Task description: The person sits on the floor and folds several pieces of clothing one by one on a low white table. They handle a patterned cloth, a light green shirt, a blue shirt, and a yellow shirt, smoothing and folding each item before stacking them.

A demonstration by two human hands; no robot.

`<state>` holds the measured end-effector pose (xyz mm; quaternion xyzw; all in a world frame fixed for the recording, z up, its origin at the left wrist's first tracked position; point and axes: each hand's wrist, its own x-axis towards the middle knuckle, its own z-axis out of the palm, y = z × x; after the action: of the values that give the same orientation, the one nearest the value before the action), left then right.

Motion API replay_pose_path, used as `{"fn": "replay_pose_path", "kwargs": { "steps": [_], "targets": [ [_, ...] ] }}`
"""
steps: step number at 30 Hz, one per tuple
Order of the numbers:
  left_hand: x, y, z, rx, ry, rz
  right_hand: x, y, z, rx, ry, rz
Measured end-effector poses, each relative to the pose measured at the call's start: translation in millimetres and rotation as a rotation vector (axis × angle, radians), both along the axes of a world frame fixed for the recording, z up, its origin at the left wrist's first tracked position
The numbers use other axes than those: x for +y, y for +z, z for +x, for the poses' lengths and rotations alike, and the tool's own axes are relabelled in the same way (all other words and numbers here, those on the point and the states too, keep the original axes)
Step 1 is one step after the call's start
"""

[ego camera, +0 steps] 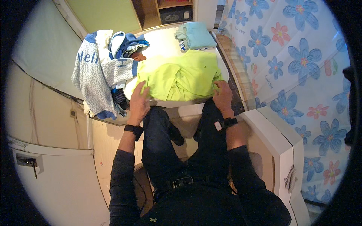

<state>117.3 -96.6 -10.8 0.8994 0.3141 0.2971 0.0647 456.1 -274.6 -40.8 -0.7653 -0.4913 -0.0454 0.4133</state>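
A bright yellow-green garment (183, 76) lies spread with some wrinkles on the white tabletop (158, 36) before me. At its near left edge is my left hand (139, 103), fingers slightly bent; whether they pinch the fabric is not clear. My right hand (222, 94) is at the garment's right edge with curled fingers, and its grip on the cloth cannot be made out. A heap of clothes, with a grey-and-blue knitted sweater (92, 76) on top, lies to the left and touches the garment. Behind the garment sits a stack of folded light blue clothes (198, 35).
A wooden shelf (150, 17) holding a black box (175, 15) stands behind the table. A flower-patterned curtain (302, 62) hangs on the right. A white cabinet door (59, 175) with a key is at lower left, and a white panelled furniture edge (285, 138) at lower right.
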Motion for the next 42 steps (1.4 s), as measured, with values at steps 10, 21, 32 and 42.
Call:
{"fn": "replay_pose_path", "kwargs": {
  "steps": [10, 21, 32, 42],
  "targets": [
    [29, -14, 14, 0.351, -0.236, 0.052, 1, -13, -3, -0.232, 0.048, -0.253],
    [53, 1, 15, 0.006, -0.14, -0.548, 12, 1, 23, 0.723, 0.142, -0.067],
    [73, 38, 6, -0.738, 0.096, -0.602, 24, 35, 23, 0.123, -0.103, 0.307],
    [52, 90, -26, -1.366, 0.017, -0.701, -12, 90, 21, 0.473, -0.17, 0.604]
  ]
}}
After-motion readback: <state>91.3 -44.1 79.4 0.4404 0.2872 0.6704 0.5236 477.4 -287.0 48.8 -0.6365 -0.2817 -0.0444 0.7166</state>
